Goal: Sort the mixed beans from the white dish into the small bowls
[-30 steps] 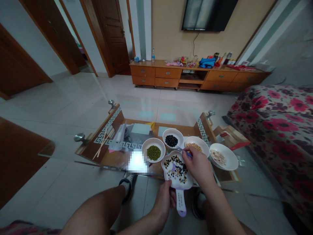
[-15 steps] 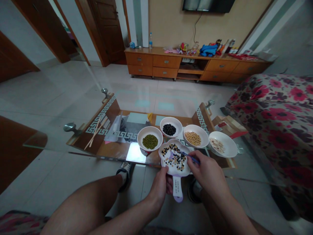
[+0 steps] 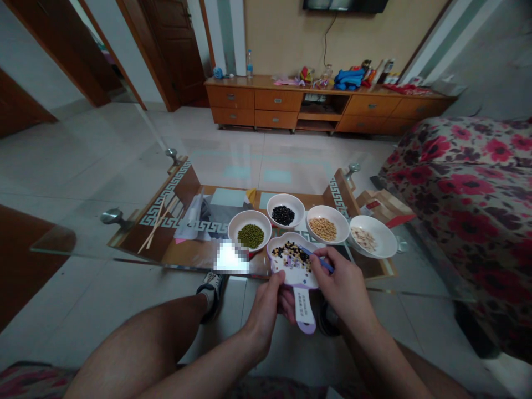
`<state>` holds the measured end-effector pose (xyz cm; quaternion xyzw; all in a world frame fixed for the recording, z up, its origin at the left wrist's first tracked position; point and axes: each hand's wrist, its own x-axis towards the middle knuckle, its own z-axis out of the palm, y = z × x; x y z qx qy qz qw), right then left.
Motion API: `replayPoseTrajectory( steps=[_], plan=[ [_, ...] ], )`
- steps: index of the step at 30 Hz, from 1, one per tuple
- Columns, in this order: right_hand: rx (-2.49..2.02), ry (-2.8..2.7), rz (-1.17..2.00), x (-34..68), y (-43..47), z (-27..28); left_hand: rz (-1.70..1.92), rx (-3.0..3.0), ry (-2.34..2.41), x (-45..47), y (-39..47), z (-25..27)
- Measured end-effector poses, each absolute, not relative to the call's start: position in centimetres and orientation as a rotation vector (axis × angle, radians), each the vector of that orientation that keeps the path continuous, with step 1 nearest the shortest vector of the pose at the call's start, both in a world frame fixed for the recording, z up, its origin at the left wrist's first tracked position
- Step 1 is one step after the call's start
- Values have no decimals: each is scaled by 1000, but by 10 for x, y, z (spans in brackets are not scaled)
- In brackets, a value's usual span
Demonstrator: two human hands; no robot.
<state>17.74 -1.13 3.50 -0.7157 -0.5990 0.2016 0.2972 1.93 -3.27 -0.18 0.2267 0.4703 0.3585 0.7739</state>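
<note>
My left hand (image 3: 270, 303) grips the near left edge of a white flower-shaped plate (image 3: 286, 280) with a lilac rim and a handle, thumb on top and fingers beneath. Black and yellow beans (image 3: 293, 250) lie mixed on it, mostly toward its far side. Closed around slim blue-purple tweezers (image 3: 326, 264), my right hand (image 3: 343, 280) holds their tip among the beans. Beyond the plate stand four white bowls: green beans (image 3: 251, 236), black beans (image 3: 283, 216), yellow beans (image 3: 323, 228) and pale flat pieces (image 3: 364, 239).
The bowls stand on a glass table (image 3: 224, 166) with a wooden shelf below. Chopsticks (image 3: 154, 227) and papers (image 3: 193, 221) are at the left, a brown paper bag (image 3: 384, 205) at the right. A flowered sofa cover (image 3: 465, 160) is on the right, a low cabinet (image 3: 276, 102) ahead.
The beans on the plate have shifted toward its far side, baring more of its near part. The tweezers have moved slightly with my right hand. The whole view has shifted a little.
</note>
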Motion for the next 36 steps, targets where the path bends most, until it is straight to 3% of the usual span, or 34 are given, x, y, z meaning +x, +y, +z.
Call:
replayPoseTrajectory(
  steps=[20, 36],
  plan=[
    [-2022, -1785, 518, 176, -17, 24, 744, 405, 1080, 26, -39, -29],
    [-2062, -2028, 313, 168, -16, 20, 660, 371, 1156, 30, -40, -30]
  ],
)
